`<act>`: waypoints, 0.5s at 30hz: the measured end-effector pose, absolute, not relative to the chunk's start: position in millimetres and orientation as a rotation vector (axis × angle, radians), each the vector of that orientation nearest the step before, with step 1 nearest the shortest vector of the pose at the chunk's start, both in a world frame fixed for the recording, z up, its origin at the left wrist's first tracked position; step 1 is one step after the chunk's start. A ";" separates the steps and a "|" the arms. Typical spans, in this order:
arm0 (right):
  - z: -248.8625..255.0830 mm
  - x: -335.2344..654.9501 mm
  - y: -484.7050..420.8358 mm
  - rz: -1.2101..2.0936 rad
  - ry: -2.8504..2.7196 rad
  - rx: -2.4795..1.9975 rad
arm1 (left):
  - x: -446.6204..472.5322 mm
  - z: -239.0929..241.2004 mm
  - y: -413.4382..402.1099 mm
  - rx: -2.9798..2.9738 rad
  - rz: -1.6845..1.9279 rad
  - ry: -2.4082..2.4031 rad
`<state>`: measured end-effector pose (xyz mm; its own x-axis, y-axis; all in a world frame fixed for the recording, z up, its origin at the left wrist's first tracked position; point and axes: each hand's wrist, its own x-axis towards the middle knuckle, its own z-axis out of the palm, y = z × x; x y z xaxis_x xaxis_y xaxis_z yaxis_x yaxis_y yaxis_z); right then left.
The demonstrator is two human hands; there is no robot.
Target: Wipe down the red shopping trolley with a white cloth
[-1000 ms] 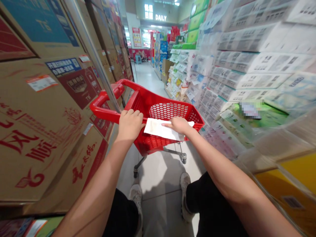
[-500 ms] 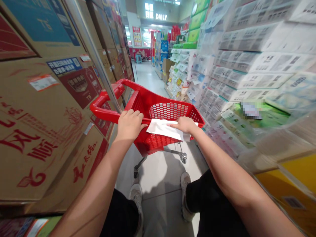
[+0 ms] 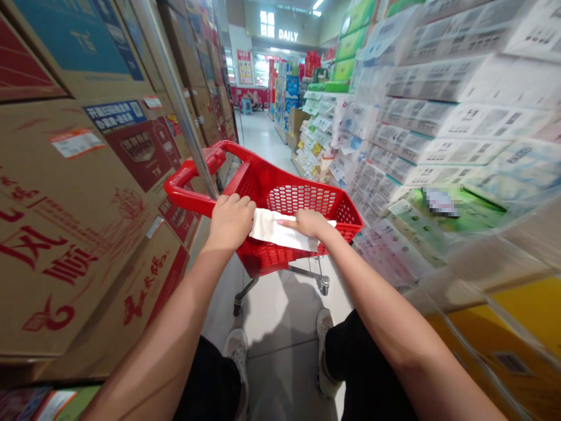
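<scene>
A red plastic shopping cart [image 3: 302, 184] with perforated basket walls stands before me, turned side-on, its handle at the left beside a metal pole. My left hand [image 3: 231, 217] is closed over the near rim of the basket. Along that same rim lies a white cloth [image 3: 280, 232], folded over the edge. Pressing on the cloth from above, my right hand [image 3: 312, 224] is curled round it and the rim, thumb pointing left. The cloth's left end reaches the fingers of my left hand. The underside of each hand is hidden.
Stacked cardboard cartons [image 3: 87, 222] wall the left side, with the metal pole [image 3: 182, 105] in front of them. Wrapped white packs [image 3: 442, 128] pile up on the right, above yellow boxes [image 3: 517, 333]. A tiled aisle [image 3: 263, 137] runs ahead past shelves to a blue stool [image 3: 246, 105].
My right hand has slid left along the rim with the cloth, closer to my left hand. The left hand keeps its grip on the rim.
</scene>
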<state>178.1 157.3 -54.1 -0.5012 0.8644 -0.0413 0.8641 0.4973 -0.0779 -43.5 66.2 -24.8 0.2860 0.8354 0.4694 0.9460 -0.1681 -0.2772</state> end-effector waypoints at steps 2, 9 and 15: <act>-51.5 158.7 148.9 0.107 -2.670 -1.505 | -43.2 -25.7 66.5 -2.041 -0.280 -1.574; -55.3 161.6 141.4 0.054 -2.595 -1.474 | -45.8 -28.6 65.1 -2.053 -0.331 -1.567; -65.5 222.7 160.5 -0.019 -2.580 -1.697 | -45.2 -26.2 64.3 -2.050 -0.342 -1.610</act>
<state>222.7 160.5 -65.5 -0.3952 0.9172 0.0515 0.9178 0.3965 -0.0191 -45.2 64.3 -26.2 0.2663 0.8301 0.4899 0.9576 -0.1696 -0.2330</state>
